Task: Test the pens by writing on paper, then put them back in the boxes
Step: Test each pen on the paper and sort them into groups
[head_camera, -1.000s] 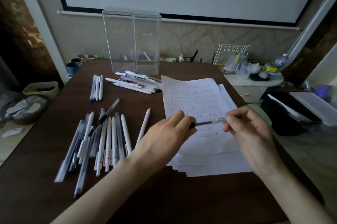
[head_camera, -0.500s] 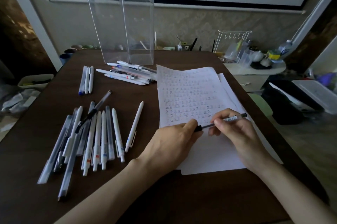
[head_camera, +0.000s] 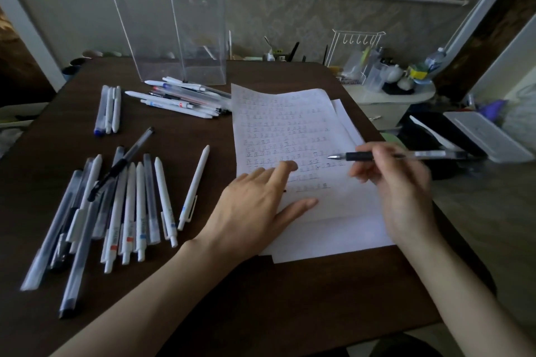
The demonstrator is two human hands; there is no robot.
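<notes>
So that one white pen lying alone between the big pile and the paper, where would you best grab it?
Probably mid-barrel on the white pen, from above, pinching across its width. It lies flat on the table with bare wood either side, so there is room. Avoid the clip at its near end. The left hand, flat on the paper, is closest.
</notes>
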